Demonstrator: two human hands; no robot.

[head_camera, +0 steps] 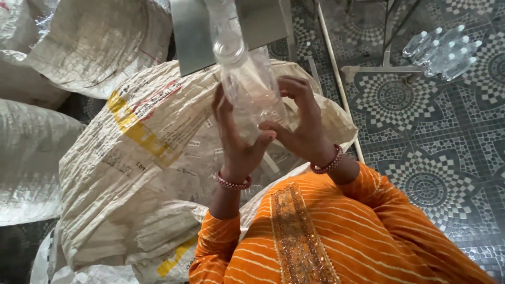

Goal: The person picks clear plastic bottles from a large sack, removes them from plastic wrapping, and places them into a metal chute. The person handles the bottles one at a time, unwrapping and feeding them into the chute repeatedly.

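Seen from above: a clear plastic bottle (251,87) held upright between two bare hands, open neck pointing toward the camera, just below the lower edge of a grey metal panel (197,31). Left hand (235,138) cupped against the bottle's left side, fingers extended up along the wall, thumb crossing under the base. Right hand (299,120) curled round the right side, fingertips touching the plastic near the middle, thumb meeting the left thumb below. Both grips closed on the bottle, loosely, palms not pressed flat. A beaded red and white bangle on the left wrist (233,182), another on the right wrist (327,162). Orange sleeves with thin pale stripes (336,231) filling the lower frame, a gold embroidered band down the middle. Behind the hands, a large white woven sack (131,173) with yellow stripe and printing, bulging full; more pale sacks (31,158) stacked to the left. To the right, patterned grey and white mosaic floor (421,147). At upper right, well apart from the hands, a bundle of clear capped bottles (444,50) lying on that floor beside a pale metal frame (379,68).
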